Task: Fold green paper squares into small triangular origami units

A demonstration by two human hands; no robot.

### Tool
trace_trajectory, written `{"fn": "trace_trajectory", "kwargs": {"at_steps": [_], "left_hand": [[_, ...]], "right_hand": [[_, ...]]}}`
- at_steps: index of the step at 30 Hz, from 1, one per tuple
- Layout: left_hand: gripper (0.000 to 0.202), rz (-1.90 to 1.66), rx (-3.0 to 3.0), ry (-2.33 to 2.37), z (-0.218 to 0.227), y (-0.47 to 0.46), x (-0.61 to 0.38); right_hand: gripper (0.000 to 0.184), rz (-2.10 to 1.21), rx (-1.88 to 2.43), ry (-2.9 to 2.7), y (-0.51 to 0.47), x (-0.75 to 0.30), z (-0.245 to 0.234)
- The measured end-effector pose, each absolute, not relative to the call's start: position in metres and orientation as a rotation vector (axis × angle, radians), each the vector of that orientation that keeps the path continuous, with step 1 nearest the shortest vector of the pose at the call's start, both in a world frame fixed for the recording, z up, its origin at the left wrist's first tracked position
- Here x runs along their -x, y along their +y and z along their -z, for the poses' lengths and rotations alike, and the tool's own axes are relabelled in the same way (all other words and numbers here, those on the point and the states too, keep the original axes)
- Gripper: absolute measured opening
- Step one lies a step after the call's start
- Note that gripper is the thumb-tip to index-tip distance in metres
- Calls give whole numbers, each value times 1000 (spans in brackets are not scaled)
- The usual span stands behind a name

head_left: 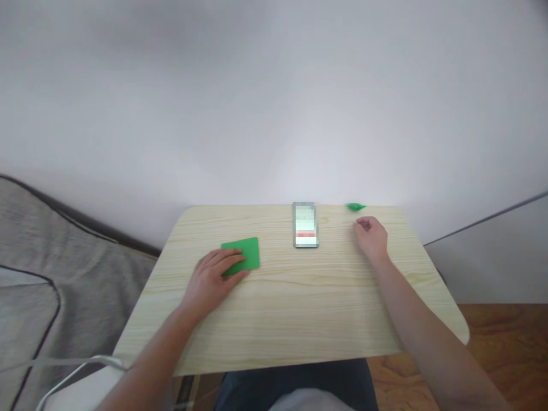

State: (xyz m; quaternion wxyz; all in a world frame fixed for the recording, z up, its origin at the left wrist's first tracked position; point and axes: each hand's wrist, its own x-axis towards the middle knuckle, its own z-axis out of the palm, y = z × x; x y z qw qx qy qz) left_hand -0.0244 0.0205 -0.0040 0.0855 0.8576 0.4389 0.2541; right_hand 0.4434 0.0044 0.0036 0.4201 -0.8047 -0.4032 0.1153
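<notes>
Fingers stretched out, my left hand (pixel 218 275) lies flat over the left part of a flat green rectangular piece (pixel 252 254) on the table. The right side of that piece shows; its left part is under my fingers. My right hand (pixel 373 237) rests on the right side of the table with its fingers curled towards the thumb. Whether anything is pinched there is hidden. Just beyond those fingertips, apart from them, a small green object with a pointed right end (pixel 355 207) lies at the table's back edge.
A phone (pixel 305 225) with a lit, blurred screen lies between my hands near the back edge. The light wood-grain table (pixel 291 319) meets a white wall (pixel 274 103). Grey fabric (pixel 98 274) is at the left, with a white cable (pixel 72 362) by my left forearm.
</notes>
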Motion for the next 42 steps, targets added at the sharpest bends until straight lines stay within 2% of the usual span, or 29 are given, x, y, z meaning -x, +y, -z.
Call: {"fn": "trace_trajectory", "kwargs": {"at_steps": [10, 15, 19, 27, 35, 42], "left_hand": [[32, -702, -2548, 1186, 3, 41, 34], [25, -606, -2579, 1122, -7, 49, 34], [31, -571, -2624, 1089, -13, 50, 33], [27, -507, -2650, 1041, -17, 53, 35], [21, -543, -2707, 1058, -22, 35, 26], [19, -818, -2481, 1186, -6, 24, 16]], "right_hand": [[20, -296, 1783, -960, -49, -353, -11], [11, -532, 1621, -1260, -79, -280, -16], [11, -682, 1508, -1547, -81, -237, -10], [30, -551, 1580, -1988, -43, -210, -11], [28, -453, 1694, -1993, -31, -199, -7], [21, -496, 1771, -1890, -27, -197, -9]]}}
